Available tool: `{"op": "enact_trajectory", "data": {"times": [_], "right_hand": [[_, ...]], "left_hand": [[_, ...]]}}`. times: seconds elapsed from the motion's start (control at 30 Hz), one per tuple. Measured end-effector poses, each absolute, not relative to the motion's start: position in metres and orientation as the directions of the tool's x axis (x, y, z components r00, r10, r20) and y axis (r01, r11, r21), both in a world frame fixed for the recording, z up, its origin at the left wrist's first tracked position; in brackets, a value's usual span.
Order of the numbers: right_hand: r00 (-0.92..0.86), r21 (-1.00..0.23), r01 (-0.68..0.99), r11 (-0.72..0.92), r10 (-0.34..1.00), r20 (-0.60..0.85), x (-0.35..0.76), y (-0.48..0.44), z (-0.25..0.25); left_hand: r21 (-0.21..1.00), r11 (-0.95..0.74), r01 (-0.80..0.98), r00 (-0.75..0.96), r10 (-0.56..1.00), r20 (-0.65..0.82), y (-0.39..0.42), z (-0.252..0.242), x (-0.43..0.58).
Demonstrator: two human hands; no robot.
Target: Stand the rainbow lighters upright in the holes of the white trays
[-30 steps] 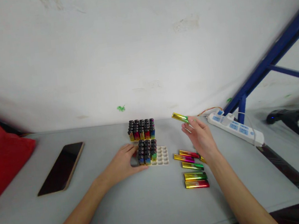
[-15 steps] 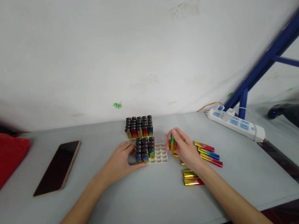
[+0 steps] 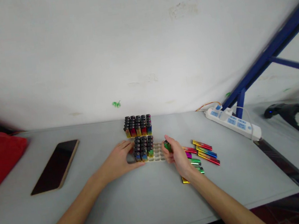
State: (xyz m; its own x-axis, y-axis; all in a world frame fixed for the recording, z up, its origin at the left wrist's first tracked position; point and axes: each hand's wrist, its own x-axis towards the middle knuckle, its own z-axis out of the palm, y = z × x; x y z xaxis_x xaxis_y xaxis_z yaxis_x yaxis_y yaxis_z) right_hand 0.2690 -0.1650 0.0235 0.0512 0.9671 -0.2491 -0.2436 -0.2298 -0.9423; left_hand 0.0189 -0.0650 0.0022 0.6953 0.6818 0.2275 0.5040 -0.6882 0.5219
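Observation:
A white tray with rows of small pockets lies in the middle of the table. Black-topped, shiny lighters stand upright in its left part, and the bare pockets show on the right. My left hand grips the tray's left side, thumb at the front corner and fingers at the back. Over the tray's right edge, my right hand is closed round a green lighter, black top up. Several loose lighters in red, gold, blue and green lie right of and beneath that hand, some partly hidden.
Behind the tray stands another block of upright lighters. A smartphone lies at left, near a red cloth or bag. At right are a white power strip, a blue metal frame and a black device. A wall rises behind.
My right hand has moved slightly down and left to the tray's right edge, and the lighter in it has turned so its black top shows. My left hand stays at the tray.

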Motion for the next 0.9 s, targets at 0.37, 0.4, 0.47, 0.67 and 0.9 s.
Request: {"op": "enact_trajectory", "data": {"times": [0.37,0.4,0.47,0.67,0.9], "right_hand": [[0.079,-0.954,-0.206,-0.218,0.968,-0.238,0.2651,-0.1666,0.0255],[0.064,-0.955,-0.197,-0.219,0.97,-0.236,0.2655,-0.1662,0.0251],[0.056,-0.958,-0.186,-0.22,0.971,-0.234,0.266,-0.1657,0.0231],[0.105,-0.961,-0.175,-0.213,0.967,-0.234,0.2675,-0.1665,0.0176],[0.08,-0.983,-0.161,-0.084,0.992,-0.098,0.2726,-0.1645,0.0206]], "left_hand": [[0.509,-0.68,0.528,0.695,0.69,0.201,-0.0668,0.0074,0.0214],[0.508,-0.683,0.525,0.698,0.687,0.202,-0.067,0.0079,0.0217],[0.505,-0.684,0.526,0.701,0.685,0.198,-0.0671,0.008,0.0218],[0.521,-0.656,0.546,0.688,0.706,0.169,-0.0654,0.0039,0.0214],[0.509,-0.677,0.531,0.7,0.689,0.187,-0.067,0.0065,0.0222]]}}
